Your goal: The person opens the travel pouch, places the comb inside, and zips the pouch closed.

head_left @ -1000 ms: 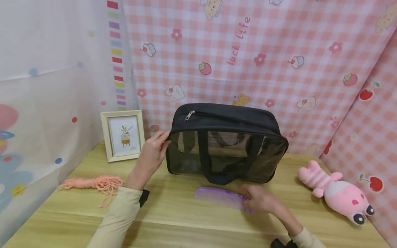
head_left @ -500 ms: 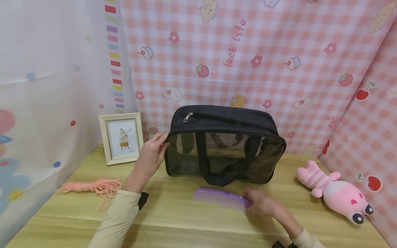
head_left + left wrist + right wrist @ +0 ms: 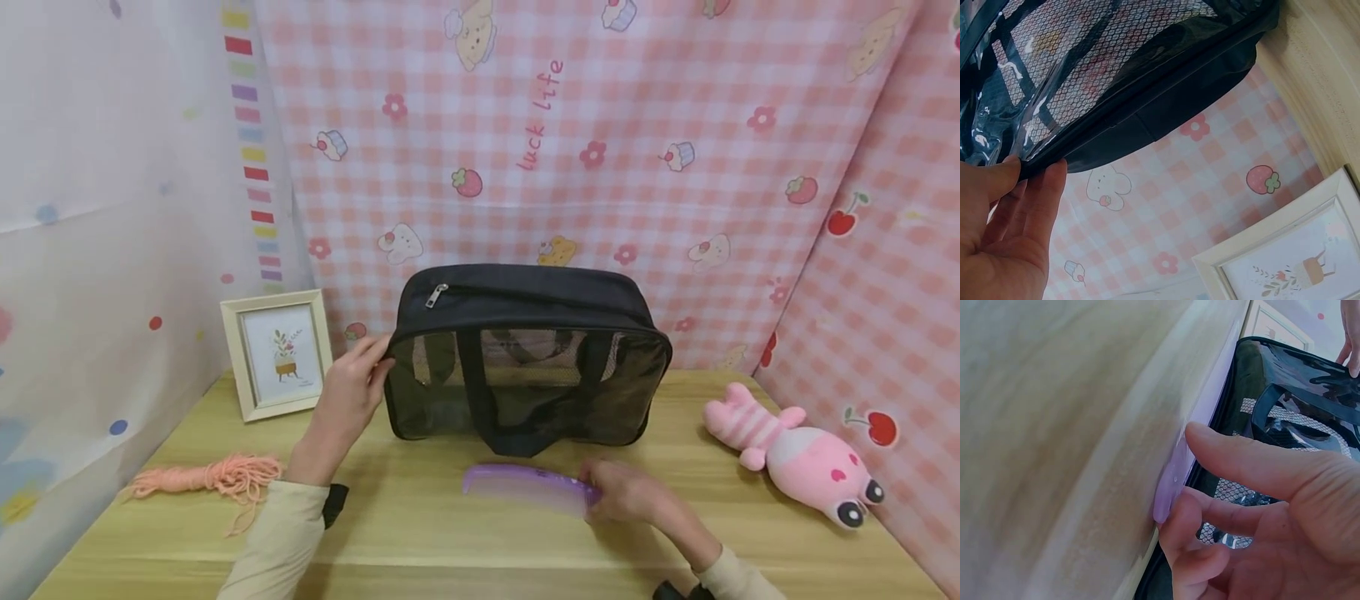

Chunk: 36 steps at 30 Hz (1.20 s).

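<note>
A black handbag [image 3: 528,387] with see-through panels, fabric handles and a top zipper stands upright on the table. My left hand [image 3: 348,400] pinches the bag's upper left edge; in the left wrist view, the thumb [image 3: 999,178] lies on the clear panel side and the fingers behind the dark trim. In front of the bag, a purple comb [image 3: 517,479] points its teeth toward me. My right hand [image 3: 630,496] holds the comb's right end, between thumb and fingers in the right wrist view. That end is partly hidden by the hand in the head view.
A cream picture frame [image 3: 326,350] stands at the back left, beside the bag. Peach yarn [image 3: 191,479] lies on the wooden table [image 3: 420,550] at the left. On the right lies a pink plush toy [image 3: 795,458]. Patterned cloth walls [image 3: 495,217] border the table.
The right hand's fingers have settled on the comb's right end, and the comb has turned slightly. The left hand keeps its hold on the bag. The head view has shifted a little.
</note>
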Motion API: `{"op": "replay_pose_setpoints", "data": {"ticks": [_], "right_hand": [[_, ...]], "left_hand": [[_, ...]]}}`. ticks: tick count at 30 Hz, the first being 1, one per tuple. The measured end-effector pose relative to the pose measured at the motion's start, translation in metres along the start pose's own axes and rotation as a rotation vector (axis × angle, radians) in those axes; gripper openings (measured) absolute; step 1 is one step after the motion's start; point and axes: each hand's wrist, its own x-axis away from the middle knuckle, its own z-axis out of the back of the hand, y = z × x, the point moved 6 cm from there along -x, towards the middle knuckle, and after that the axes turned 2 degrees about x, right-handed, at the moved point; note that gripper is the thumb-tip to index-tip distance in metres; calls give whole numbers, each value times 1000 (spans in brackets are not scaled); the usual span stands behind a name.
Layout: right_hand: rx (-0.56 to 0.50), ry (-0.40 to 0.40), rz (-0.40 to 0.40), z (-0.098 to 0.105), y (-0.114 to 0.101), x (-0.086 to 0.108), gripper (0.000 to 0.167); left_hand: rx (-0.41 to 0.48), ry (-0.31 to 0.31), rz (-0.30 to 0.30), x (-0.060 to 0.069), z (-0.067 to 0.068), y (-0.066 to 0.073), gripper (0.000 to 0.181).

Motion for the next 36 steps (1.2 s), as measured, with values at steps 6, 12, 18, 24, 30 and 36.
{"op": "replay_pose_setpoints", "data": {"ticks": [6, 12, 18, 24, 30, 36], "right_hand": [[-14, 19, 1, -1, 2, 2, 35], [-31, 42, -3, -1, 4, -1, 37], [-37, 56, 17, 3, 6, -2, 31], [-87, 46, 86, 7, 2, 0, 21], [-114, 38, 141, 12, -3, 2, 15], [-130, 22, 156, 12, -6, 2, 13]], "left_hand": [[2, -4, 7, 1, -1, 1, 29], [13, -4, 5, 3, 1, 1, 29], [22, 0, 2, 2, 1, 2, 30], [24, 1, -6, 2, 2, 2, 29], [19, 5, -2, 1, 1, 2, 29], [6, 7, 7, 3, 0, 2, 30]]}}
